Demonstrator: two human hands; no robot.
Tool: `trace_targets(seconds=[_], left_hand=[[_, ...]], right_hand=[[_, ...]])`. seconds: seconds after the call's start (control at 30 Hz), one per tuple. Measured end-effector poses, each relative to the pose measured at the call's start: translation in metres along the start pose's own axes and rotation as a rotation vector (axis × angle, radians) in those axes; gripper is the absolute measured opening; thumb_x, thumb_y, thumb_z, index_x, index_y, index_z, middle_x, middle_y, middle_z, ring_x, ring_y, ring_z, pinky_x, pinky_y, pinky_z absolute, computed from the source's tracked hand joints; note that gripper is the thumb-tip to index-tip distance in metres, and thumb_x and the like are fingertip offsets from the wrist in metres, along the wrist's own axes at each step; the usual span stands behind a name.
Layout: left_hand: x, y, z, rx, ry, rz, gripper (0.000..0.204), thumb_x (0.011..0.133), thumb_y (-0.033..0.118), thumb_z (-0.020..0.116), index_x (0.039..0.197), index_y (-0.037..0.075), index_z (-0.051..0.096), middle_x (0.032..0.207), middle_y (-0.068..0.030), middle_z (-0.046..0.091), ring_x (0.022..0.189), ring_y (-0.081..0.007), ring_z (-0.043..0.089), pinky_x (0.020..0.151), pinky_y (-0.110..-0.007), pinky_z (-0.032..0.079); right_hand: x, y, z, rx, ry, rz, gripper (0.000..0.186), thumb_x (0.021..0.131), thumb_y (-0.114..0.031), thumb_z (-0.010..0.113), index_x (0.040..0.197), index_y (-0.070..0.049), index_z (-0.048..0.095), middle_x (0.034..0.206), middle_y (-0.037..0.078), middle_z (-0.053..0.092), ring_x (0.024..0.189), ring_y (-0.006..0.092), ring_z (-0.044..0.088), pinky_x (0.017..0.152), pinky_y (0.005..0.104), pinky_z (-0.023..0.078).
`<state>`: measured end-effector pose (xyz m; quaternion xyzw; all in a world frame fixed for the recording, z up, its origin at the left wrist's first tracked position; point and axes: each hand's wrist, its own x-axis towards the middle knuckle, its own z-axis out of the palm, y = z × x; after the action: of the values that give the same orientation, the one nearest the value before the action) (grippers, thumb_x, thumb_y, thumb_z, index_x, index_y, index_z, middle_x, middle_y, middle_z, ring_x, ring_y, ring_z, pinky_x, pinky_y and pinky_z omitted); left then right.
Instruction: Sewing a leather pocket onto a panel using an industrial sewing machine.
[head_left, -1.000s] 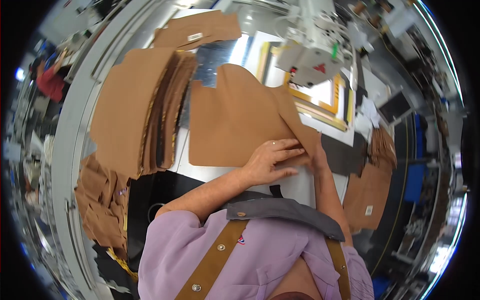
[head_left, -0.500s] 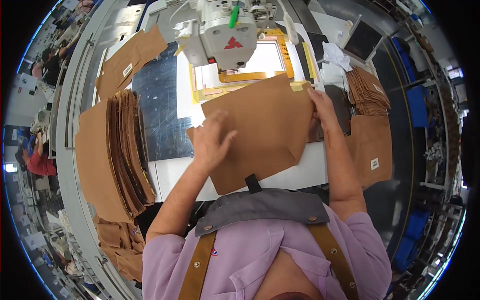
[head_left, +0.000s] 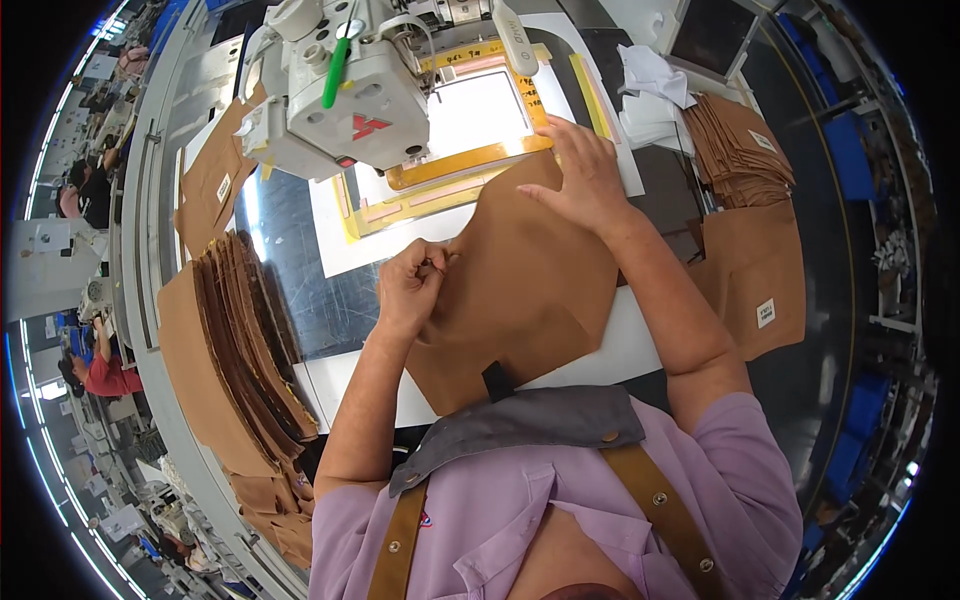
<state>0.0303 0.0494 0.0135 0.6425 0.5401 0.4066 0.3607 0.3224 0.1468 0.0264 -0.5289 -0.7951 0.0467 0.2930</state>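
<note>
A brown fabric panel [head_left: 525,260] lies across the tabletop [head_left: 325,320] before a worker, its left edge apparently pinched by the curled left hand [head_left: 412,290]. The right hand [head_left: 590,178] spreads over its far end, beside an orange frame [head_left: 465,164]. The panel remains outside the frame's opening, seemingly only part-positioned, near an industrial sewing machine head [head_left: 360,105]; stacked brown panels [head_left: 215,360] stand left.
</note>
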Motion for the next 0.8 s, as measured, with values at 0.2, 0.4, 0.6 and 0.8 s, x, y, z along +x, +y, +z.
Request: trace_targets(seconds=[0.2, 0.4, 0.6, 0.8], left_hand=[[0.010, 0.060, -0.012, 0.042, -0.157, 0.062, 0.014, 0.091, -0.008, 0.072, 0.097, 0.002, 0.064, 0.095, -0.0038, 0.072, 0.084, -0.0064, 0.068, 0.072, -0.022, 0.056], [0.024, 0.013, -0.044, 0.022, 0.035, -0.367, 0.023, 0.091, 0.005, 0.079, 0.109, 0.004, 0.065, 0.076, -0.0020, 0.072, 0.068, -0.0025, 0.059, 0.061, -0.020, 0.046], [0.063, -0.027, -0.045, 0.127, 0.121, -0.453, 0.017, 0.090, 0.012, 0.081, 0.099, 0.001, 0.073, 0.079, -0.0027, 0.072, 0.068, -0.0056, 0.060, 0.062, -0.022, 0.048], [0.113, -0.071, -0.051, 0.409, 0.127, -0.294, 0.014, 0.089, 0.015, 0.076, 0.094, 0.002, 0.077, 0.077, -0.0082, 0.074, 0.067, -0.0181, 0.067, 0.066, -0.034, 0.053]], right_hand=[[-0.001, 0.010, -0.012, 0.187, -0.360, -0.152, 0.043, 0.078, -0.030, 0.084, 0.116, -0.015, 0.069, 0.122, 0.004, 0.067, 0.127, 0.0247, 0.054, 0.125, 0.0600, 0.019], [-0.002, 0.052, -0.029, 0.407, -0.344, 0.084, 0.019, 0.086, -0.023, 0.079, 0.081, -0.006, 0.072, 0.076, 0.008, 0.067, 0.078, 0.0261, 0.064, 0.078, 0.0390, 0.049], [0.005, 0.052, -0.009, 0.051, -0.201, 0.122, 0.019, 0.087, -0.019, 0.070, 0.074, -0.005, 0.068, 0.072, 0.007, 0.066, 0.072, 0.0272, 0.064, 0.074, 0.0392, 0.051], [0.029, 0.070, 0.011, 0.084, -0.104, 0.211, 0.016, 0.086, -0.017, 0.069, 0.073, -0.007, 0.068, 0.071, 0.007, 0.065, 0.073, 0.0293, 0.065, 0.071, 0.0426, 0.052]])
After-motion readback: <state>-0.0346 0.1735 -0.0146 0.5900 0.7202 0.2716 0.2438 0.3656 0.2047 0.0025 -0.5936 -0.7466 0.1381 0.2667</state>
